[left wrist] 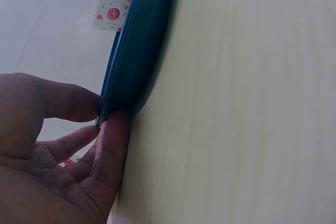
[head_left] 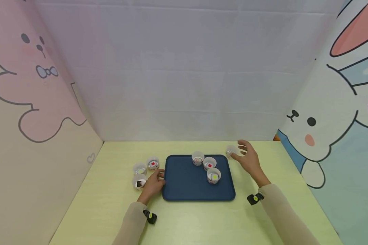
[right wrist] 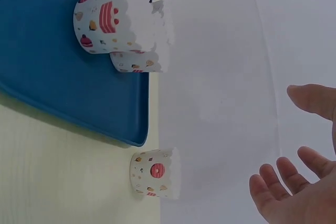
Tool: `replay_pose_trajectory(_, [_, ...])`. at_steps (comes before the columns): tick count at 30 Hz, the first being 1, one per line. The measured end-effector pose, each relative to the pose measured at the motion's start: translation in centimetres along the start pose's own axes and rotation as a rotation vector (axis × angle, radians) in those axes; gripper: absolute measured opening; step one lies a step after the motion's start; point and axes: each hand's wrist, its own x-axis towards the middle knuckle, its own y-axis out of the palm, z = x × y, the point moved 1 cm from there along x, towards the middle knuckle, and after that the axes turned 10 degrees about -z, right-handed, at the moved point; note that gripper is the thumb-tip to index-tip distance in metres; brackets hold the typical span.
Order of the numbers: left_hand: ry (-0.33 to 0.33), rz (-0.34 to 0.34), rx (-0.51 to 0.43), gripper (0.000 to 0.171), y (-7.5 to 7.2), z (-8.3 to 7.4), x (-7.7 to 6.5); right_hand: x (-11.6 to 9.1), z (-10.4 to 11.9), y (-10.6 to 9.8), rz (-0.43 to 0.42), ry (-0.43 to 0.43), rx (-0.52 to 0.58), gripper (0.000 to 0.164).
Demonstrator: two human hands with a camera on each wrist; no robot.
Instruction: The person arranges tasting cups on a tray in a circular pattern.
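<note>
My left hand (head_left: 153, 185) pinches the left rim of a dark blue tray (head_left: 187, 190); in the left wrist view the thumb lies over the edge and fingers are below it. Three white paper baking cups stand grouped on the tray's right half: a rear one (head_left: 198, 158), a middle one with a red square inside (head_left: 209, 163) and a front one with a yellow-green square (head_left: 213, 176). My right hand (head_left: 249, 160), fingers spread, is beside a lone baking cup (right wrist: 156, 174) off the tray's back right corner. A gap separates hand and cup in the right wrist view.
Left of the tray stand three more baking cups: one with a red square (head_left: 153, 163), one with a pale yellow-green piece (head_left: 139, 169), one with a dark piece (head_left: 139, 182). A pale wooden table (head_left: 184, 221) bears everything, with a white cloth wall (head_left: 184, 85) behind.
</note>
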Motion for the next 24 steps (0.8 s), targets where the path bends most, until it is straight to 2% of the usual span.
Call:
replay_pose_trajectory(8, [-0.008,0.001,-0.009,0.053,-0.1,-0.2,-0.1,1.6,-2.2,0.8,-0.030,0.081,0.073,0.070])
replay_pose_trajectory(24, [0.008,0.002,-0.022,0.052,-0.1,0.1,-0.1,3.8,-4.5,2.3,-0.008,0.223,0.090,0.080])
